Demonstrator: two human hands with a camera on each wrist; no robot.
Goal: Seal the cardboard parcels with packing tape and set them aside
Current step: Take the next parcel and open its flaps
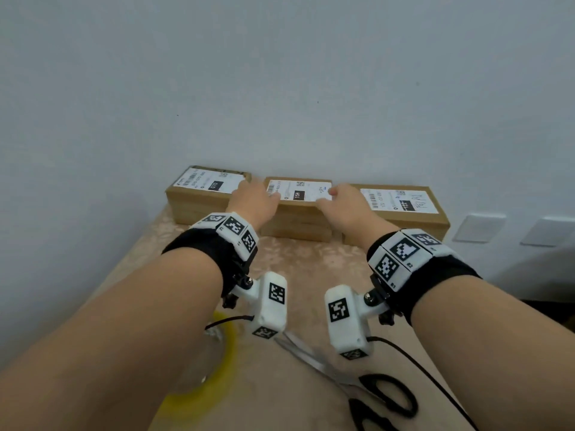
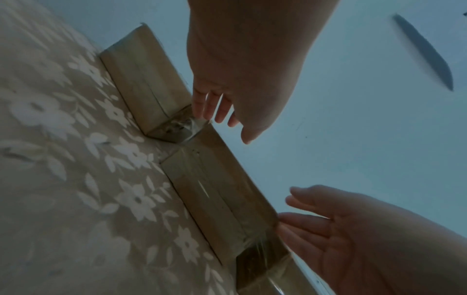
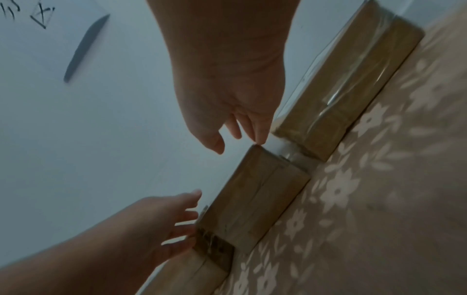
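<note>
On a floral cloth [image 1: 298,259] against a pale wall, past scissors [image 1: 367,390] and tape roll [image 1: 214,377] at lower frame, the middle parcel [image 1: 297,209] at centre is flanked by the left hand [image 1: 255,200] and right hand [image 1: 345,203], fingers straight, nothing gripped; both ends are best clasped evenly.

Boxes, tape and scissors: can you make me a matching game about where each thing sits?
Things:
1. middle parcel
2. yellow tape roll
3. scissors
4. parcel with handwriting on its label

Places:
A. under the left forearm
B. far right of the row by the wall
C. between the left hand and right hand
D. near edge, black handles toward the person

Pairs: 1-C, 2-A, 3-D, 4-B
</note>
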